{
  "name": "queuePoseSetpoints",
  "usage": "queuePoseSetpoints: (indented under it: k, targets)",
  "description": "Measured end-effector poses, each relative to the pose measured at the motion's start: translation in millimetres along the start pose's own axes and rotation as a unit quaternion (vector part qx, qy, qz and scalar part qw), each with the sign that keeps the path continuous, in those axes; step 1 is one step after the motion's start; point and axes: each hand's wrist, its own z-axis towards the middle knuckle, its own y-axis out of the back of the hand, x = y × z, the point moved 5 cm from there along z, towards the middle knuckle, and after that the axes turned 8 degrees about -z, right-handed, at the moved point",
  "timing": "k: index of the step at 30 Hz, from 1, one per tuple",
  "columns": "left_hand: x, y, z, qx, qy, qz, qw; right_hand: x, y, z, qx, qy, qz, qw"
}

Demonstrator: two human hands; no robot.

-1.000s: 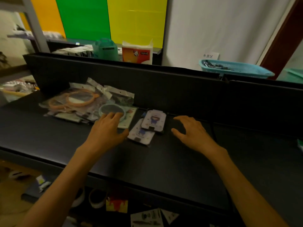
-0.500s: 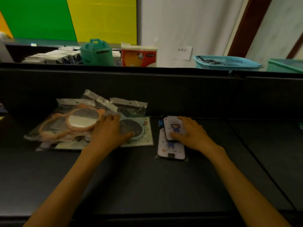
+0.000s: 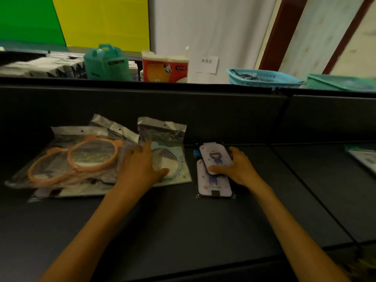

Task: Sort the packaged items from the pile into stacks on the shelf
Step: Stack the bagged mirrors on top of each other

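A pile of clear-bagged items lies on the black shelf (image 3: 183, 224) at the left: orange bear-eared mirrors (image 3: 92, 154) on top, and a round blue-rimmed mirror packet (image 3: 173, 159) at its right side. My left hand (image 3: 140, 169) rests flat on that blue mirror packet, fingers spread. To the right, two white cartoon-print packets overlap. My right hand (image 3: 236, 169) grips the upper cartoon packet (image 3: 214, 156) between thumb and fingers. It lies over the lower cartoon packet (image 3: 213, 185).
A black back wall (image 3: 203, 115) closes the shelf behind. Above it stand a teal box (image 3: 106, 63), a tissue roll pack (image 3: 164, 67), a blue basket (image 3: 264, 78) and a green tray (image 3: 341, 83). Another packet (image 3: 364, 159) lies at the far right.
My right hand reached left from the bare shelf onto the cartoon packets and now grips the upper one. My left hand has stayed on the blue mirror packet. The camera moved closer.
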Motion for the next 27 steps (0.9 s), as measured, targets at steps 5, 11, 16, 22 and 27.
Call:
queuePoseSetpoints:
  k: [5, 11, 16, 22, 27]
  targets:
    - [-3, 9, 3, -0.061, -0.029, -0.133, 0.989, -5, 6, 1, -0.026, 0.025, 0.104, 0.994]
    - [1, 8, 7, -0.035, 0.008, -0.203, 0.979, -10, 13, -10, -0.040, 0.036, 0.226, 0.973]
    - [-12, 10, -1, -0.016, -0.008, -0.288, 0.957, -21, 23, -27, -0.054, 0.016, 0.308, 0.950]
    - [-42, -1, -12, 0.020, -0.010, -0.433, 0.901, -54, 47, -57, -0.108, -0.003, 0.357, 0.928]
    - [-79, -27, -25, 0.065, -0.026, -0.445, 0.893, -93, 76, -88, -0.144, -0.001, 0.363, 0.920]
